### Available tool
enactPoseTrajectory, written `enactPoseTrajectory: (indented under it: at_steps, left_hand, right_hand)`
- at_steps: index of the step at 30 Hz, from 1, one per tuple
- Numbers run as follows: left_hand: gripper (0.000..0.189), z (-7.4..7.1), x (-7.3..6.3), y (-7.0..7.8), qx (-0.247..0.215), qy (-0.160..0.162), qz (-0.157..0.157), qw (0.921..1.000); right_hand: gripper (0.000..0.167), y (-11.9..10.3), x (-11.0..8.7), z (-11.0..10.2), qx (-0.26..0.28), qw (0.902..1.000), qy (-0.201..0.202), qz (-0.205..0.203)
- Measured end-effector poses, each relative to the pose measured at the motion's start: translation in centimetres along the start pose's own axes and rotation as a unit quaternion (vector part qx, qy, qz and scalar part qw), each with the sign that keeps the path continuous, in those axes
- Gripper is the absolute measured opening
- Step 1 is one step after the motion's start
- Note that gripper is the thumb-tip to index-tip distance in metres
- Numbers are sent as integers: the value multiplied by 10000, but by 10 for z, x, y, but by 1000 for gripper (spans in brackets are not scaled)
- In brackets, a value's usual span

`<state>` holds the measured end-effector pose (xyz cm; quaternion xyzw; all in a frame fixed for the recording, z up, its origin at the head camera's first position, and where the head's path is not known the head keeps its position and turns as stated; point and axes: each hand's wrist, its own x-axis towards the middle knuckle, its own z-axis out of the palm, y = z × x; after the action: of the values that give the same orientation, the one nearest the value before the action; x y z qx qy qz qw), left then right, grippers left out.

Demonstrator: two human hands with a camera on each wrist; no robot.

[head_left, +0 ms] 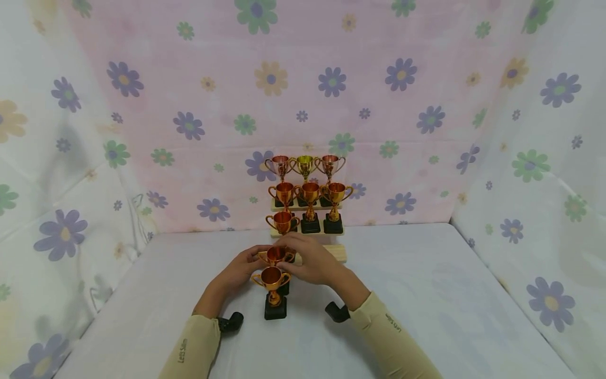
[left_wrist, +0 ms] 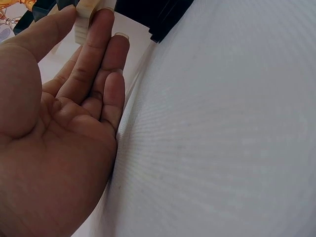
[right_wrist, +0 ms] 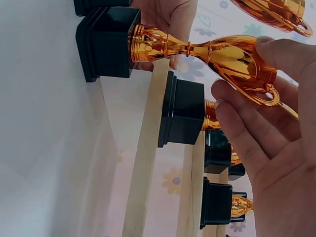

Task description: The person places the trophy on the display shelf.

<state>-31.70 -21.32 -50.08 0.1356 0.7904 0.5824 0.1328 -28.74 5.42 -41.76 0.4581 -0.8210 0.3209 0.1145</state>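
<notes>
A small gold trophy cup (head_left: 276, 256) on a black square base stands upright on the table before a stepped wooden stand (head_left: 335, 252). My right hand (head_left: 309, 259) grips its cup, thumb (right_wrist: 286, 52) on the near side and fingers beyond. Behind it, another trophy's black base (right_wrist: 190, 112) rests on the lowest step, right by my fingertips. At that step's left end, my left hand (head_left: 243, 267) pinches the wood (left_wrist: 88, 15) between thumb and fingers; its palm (left_wrist: 49, 163) faces the camera. Nearest the front stands one more gold trophy (head_left: 272, 279), touched by neither hand.
Gold trophies (head_left: 310, 195) line the middle step; rose and yellow-gold ones (head_left: 305, 164) stand on the top step. A flowered cloth backdrop (head_left: 307, 100) rises behind and at both sides. White cloth covers the table (head_left: 416, 305).
</notes>
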Motion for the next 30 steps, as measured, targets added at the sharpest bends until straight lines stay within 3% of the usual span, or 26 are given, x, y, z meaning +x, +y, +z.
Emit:
enactPoseTrajectory:
  at_steps: [8, 18, 30]
  left_hand:
    - [49, 0, -1, 1, -24, -18, -50, 10000]
    - [52, -1, -1, 1, -61, -261, 191, 9995]
    - [56, 1, -1, 1, 44, -148, 152, 9998]
  right_hand:
    - [39, 0, -1, -5, 112, 9999, -2, 28]
    - [40, 3, -3, -15, 318, 9994, 15, 110]
    - [43, 6, -6, -37, 283, 9992, 43, -272]
